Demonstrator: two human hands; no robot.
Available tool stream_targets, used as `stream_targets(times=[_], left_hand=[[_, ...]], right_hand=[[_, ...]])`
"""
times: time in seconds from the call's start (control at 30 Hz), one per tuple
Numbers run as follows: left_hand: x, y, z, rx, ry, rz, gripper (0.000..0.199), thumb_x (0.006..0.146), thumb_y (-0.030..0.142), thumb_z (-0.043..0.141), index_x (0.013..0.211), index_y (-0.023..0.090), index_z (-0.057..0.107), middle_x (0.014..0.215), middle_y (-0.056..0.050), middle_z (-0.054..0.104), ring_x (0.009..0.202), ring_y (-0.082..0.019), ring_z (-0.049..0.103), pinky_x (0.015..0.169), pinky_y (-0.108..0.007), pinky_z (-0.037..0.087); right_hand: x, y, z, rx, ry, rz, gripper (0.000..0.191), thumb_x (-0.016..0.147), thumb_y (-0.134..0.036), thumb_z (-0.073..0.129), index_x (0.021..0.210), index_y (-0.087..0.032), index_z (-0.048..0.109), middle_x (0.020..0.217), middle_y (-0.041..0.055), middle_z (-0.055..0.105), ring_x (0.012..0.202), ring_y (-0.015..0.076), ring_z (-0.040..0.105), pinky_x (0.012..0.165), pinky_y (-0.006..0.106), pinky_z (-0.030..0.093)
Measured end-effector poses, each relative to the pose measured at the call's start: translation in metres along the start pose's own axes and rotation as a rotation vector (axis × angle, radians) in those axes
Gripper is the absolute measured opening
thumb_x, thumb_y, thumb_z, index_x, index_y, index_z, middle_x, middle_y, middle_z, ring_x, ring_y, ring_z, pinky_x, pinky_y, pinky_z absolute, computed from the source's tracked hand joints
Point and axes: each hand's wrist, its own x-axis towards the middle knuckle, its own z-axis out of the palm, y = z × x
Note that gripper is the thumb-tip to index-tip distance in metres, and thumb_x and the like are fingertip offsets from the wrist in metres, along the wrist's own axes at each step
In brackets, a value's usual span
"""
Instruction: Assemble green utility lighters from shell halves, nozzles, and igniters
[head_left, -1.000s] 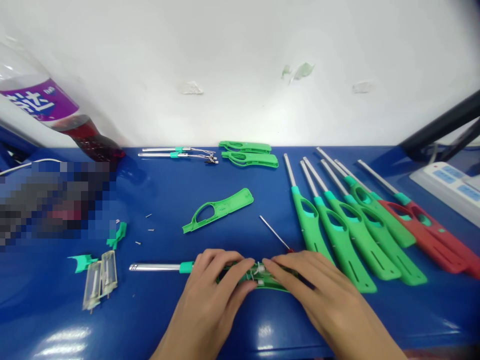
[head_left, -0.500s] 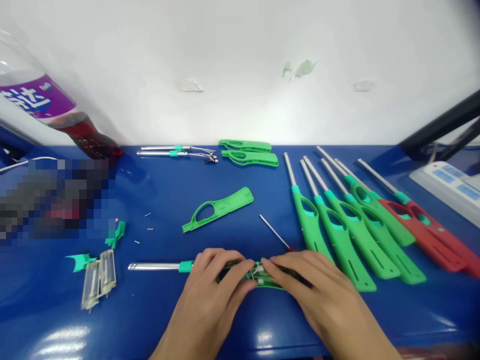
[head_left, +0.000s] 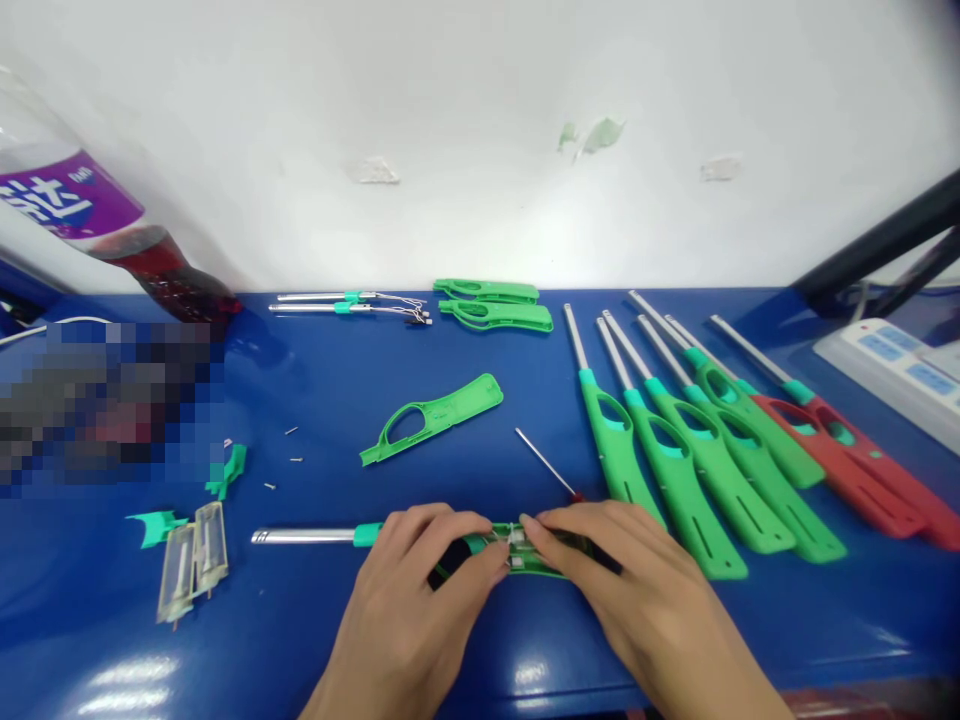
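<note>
An opened gas lighter lies across the near part of the table, its metal tube pointing left and its inner parts showing in the green half-shell. My left hand closes round the trigger end, thumb and fingertips at the inner parts. From the right, my right hand grips the handle end, with thumb and index finger pressed near a small pale part. Fingers cover much of the shell. Just beyond lies a loose green half-shell, hollow side up. A screwdriver rests by my right hand, its red handle mostly hidden.
Several green lighters and red lighters lie at right. Metal tubes with wires and green shells sit by the wall. Small screws, clear fuel tanks and a teal trigger lie left. A drink bottle and power strip flank the table.
The fingertips of my left hand have shifted slightly over the inner parts of the lighter. My right hand stays on the handle end. The whole view has moved a little.
</note>
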Motion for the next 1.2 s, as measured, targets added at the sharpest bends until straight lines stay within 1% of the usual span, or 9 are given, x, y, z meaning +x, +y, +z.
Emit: stream_targets(times=[0.17,0.37,0.53,0.67,0.87,0.93,1.03,1.1,1.2], left_hand=[[0.001,0.000,-0.001,-0.003,-0.001,0.011,0.027,0.099,-0.001,0.061,0.111,0.019,0.075,0.109,-0.006,0.075,0.100,-0.023,0.061,0.085,-0.038,0.053],[0.000,0.000,-0.002,0.002,-0.027,0.008,0.029,0.100,-0.001,0.060,0.112,0.020,0.075,0.110,-0.006,0.075,0.099,-0.023,0.061,0.086,-0.040,0.054],[-0.002,-0.001,-0.002,-0.002,-0.019,0.008,0.029,0.101,0.001,0.058,0.114,0.021,0.074,0.112,-0.006,0.074,0.100,-0.023,0.061,0.087,-0.040,0.055],[-0.005,-0.003,-0.002,0.006,-0.047,0.019,0.024,0.102,0.003,0.062,0.117,0.019,0.072,0.116,-0.008,0.072,0.106,-0.024,0.060,0.090,-0.041,0.056],[-0.006,0.001,-0.002,0.012,-0.053,0.022,0.026,0.102,0.003,0.062,0.121,0.018,0.071,0.120,-0.009,0.070,0.110,-0.025,0.060,0.093,-0.043,0.055],[-0.003,0.002,-0.006,-0.001,-0.032,0.011,0.029,0.101,0.003,0.062,0.126,0.017,0.069,0.123,-0.011,0.068,0.115,-0.026,0.059,0.096,-0.044,0.054],[0.008,-0.004,-0.020,0.027,0.032,-0.031,0.034,0.101,0.000,0.059,0.128,0.018,0.068,0.126,-0.010,0.067,0.120,-0.025,0.059,0.100,-0.043,0.054],[0.018,-0.016,-0.030,0.106,0.098,-0.053,0.032,0.102,0.001,0.059,0.125,0.021,0.070,0.122,-0.008,0.069,0.117,-0.024,0.062,0.101,-0.044,0.053],[0.030,-0.042,-0.041,0.287,0.041,-0.129,0.029,0.107,0.018,0.059,0.135,0.022,0.067,0.132,-0.011,0.068,0.122,-0.031,0.063,0.102,-0.054,0.055]], right_hand=[[0.004,0.000,-0.002,0.010,0.004,-0.008,0.036,0.106,-0.006,0.047,0.125,-0.021,0.074,0.109,0.0049,0.077,0.095,0.0176,0.072,0.091,0.036,0.059],[0.000,0.000,-0.002,-0.006,-0.039,0.007,0.041,0.106,-0.004,0.043,0.131,-0.022,0.070,0.115,0.0061,0.076,0.102,0.0202,0.071,0.096,0.041,0.056],[0.006,-0.002,-0.010,-0.037,-0.078,-0.038,0.030,0.111,-0.018,0.049,0.134,-0.020,0.068,0.112,0.0049,0.077,0.095,0.0198,0.074,0.089,0.039,0.060],[0.010,-0.002,-0.013,-0.092,-0.067,-0.017,0.033,0.114,-0.026,0.045,0.139,-0.019,0.065,0.114,0.0057,0.078,0.098,0.0204,0.076,0.085,0.039,0.063],[0.007,0.005,-0.012,-0.123,-0.020,0.025,0.030,0.112,-0.021,0.047,0.136,-0.019,0.067,0.119,0.0069,0.077,0.104,0.0210,0.076,0.089,0.039,0.064],[0.002,0.005,-0.012,-0.110,0.002,0.023,0.032,0.110,-0.015,0.051,0.138,-0.019,0.065,0.127,0.0077,0.074,0.115,0.0203,0.072,0.098,0.038,0.061],[-0.005,0.001,-0.010,-0.041,0.085,0.027,0.048,0.101,0.002,0.053,0.143,-0.019,0.063,0.140,0.0083,0.067,0.131,0.0187,0.064,0.112,0.034,0.053],[-0.008,-0.005,-0.009,0.026,0.187,0.073,0.055,0.096,0.010,0.053,0.140,-0.022,0.066,0.140,0.0067,0.066,0.130,0.0172,0.064,0.113,0.031,0.052],[-0.006,-0.017,-0.004,0.152,0.345,0.221,0.048,0.097,0.007,0.056,0.127,-0.026,0.072,0.132,0.0032,0.071,0.121,0.0159,0.070,0.108,0.029,0.057]])
